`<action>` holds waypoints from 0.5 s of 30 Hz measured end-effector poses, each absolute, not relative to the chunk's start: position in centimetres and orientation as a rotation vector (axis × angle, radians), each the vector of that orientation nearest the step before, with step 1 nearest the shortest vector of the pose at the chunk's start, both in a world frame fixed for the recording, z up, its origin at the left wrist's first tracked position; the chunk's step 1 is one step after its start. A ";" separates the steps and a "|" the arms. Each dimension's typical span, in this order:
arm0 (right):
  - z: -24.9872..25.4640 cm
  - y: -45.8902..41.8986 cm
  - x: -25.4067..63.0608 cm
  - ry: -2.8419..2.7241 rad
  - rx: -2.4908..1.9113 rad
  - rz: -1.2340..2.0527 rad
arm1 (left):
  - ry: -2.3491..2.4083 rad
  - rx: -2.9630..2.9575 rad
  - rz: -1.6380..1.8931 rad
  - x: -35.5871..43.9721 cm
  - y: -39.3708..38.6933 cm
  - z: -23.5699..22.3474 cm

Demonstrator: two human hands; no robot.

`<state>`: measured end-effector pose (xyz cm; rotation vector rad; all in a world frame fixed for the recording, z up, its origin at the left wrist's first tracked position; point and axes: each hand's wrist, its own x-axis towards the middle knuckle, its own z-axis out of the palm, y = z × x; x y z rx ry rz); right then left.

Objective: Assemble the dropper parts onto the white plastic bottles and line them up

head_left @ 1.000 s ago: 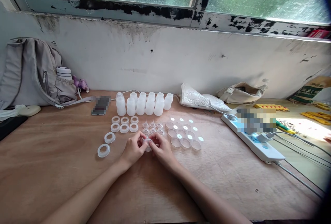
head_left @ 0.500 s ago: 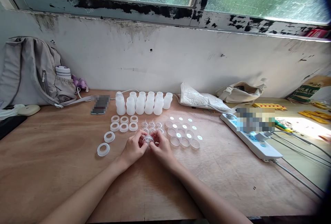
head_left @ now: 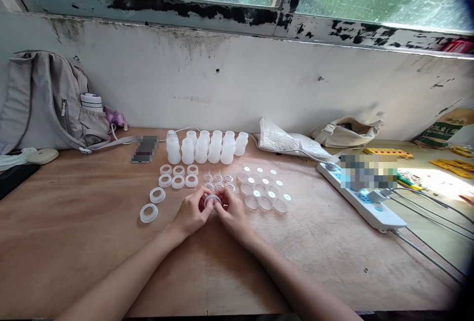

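Observation:
My left hand (head_left: 192,211) and my right hand (head_left: 231,210) meet at the middle of the wooden table (head_left: 74,242), fingers pinched together round a small clear plastic ring part (head_left: 212,200) held just above the wood. Just beyond them lie several small clear nipples (head_left: 218,179). Left of these are white screw rings (head_left: 178,176), with two more rings (head_left: 152,204) set apart. To the right lie several clear round caps (head_left: 263,188). A row of white plastic bottles (head_left: 205,148) stands behind.
A grey backpack (head_left: 44,101) leans on the wall at left, with a phone (head_left: 144,149) beside it. A white bag (head_left: 289,142) and a beige pouch (head_left: 346,133) lie at the back right. A power strip (head_left: 365,202) with cables runs along the right.
Both hands stay in the same spot; the fingers have shifted slightly on the clear ring part, turning it between them.

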<state>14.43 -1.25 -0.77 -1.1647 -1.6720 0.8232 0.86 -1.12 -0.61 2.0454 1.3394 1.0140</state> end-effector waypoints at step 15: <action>-1.0 -1.3 14.4 -1.678 -1.167 0.726 | 1.321 2.040 1.061 0.8 -1.1 -0.4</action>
